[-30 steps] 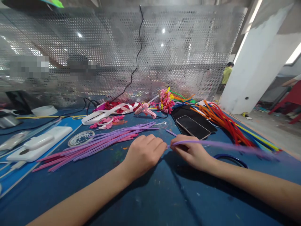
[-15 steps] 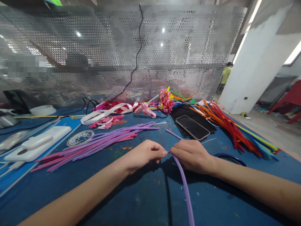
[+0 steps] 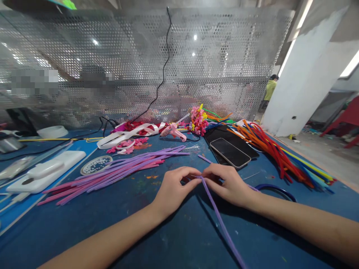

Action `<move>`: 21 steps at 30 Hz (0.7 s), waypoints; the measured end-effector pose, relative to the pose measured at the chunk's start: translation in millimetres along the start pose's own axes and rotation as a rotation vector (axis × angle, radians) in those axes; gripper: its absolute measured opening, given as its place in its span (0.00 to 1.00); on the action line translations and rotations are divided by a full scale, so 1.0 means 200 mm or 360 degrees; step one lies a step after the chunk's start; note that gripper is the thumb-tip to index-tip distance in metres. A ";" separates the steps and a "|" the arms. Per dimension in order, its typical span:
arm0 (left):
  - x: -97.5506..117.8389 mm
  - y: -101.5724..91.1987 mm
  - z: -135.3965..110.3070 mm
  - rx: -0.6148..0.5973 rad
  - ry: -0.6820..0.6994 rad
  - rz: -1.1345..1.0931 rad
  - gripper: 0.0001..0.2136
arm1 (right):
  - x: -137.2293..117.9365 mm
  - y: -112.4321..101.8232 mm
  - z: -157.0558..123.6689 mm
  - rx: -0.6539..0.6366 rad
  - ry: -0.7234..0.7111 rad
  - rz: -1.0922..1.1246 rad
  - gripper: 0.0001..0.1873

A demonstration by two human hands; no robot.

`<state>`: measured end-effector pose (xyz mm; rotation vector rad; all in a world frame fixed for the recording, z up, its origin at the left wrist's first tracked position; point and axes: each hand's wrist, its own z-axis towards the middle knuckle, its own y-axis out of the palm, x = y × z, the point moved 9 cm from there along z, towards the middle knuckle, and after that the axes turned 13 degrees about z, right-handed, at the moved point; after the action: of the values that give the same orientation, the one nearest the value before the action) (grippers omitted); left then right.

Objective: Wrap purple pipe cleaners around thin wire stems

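Between the fingertips of both hands is the upper end of a purple pipe cleaner point(image 3: 218, 213), whose long free part runs down toward the bottom edge. My left hand point(image 3: 179, 185) pinches it from the left with thumb and fingers. From the other side my right hand point(image 3: 228, 184) pinches it too, the fingertips of both hands nearly meeting. Part of another purple piece point(image 3: 204, 158), wound in a tight coil, sticks out behind my right hand. A dark blue loop point(image 3: 277, 188) lies by my right wrist.
Purple and pink pipe cleaners point(image 3: 120, 168) lie at left, near a dish of white beads point(image 3: 97, 164) and a white power strip point(image 3: 47, 172). Behind are a pink glue gun point(image 3: 174, 131) and a phone point(image 3: 230, 152). Red and orange pipe cleaners point(image 3: 269, 153) lie at right.
The free part of the purple pipe cleaner has swung to the right at its lower end. My hands have turned, and their fingertips have come closer together.
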<state>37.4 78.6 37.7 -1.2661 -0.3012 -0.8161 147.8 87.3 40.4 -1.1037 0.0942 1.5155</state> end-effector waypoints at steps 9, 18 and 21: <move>-0.05 0.02 -0.02 0.0028 -0.0118 -0.0081 0.07 | -0.04 0.01 -0.01 -0.0028 -0.0130 -0.0046 0.05; -0.06 0.03 -0.02 0.0054 -0.0112 -0.0090 0.07 | -0.09 0.01 -0.04 -0.0003 -0.0410 -0.0246 0.10; -0.06 0.02 -0.02 0.0100 -0.0112 -0.0106 0.06 | -0.11 0.01 -0.04 0.0012 -0.0479 -0.0265 0.09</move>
<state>30.8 79.5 25.6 -1.2328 -0.4249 -0.8137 147.9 65.1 49.3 -0.8447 -0.1943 1.5110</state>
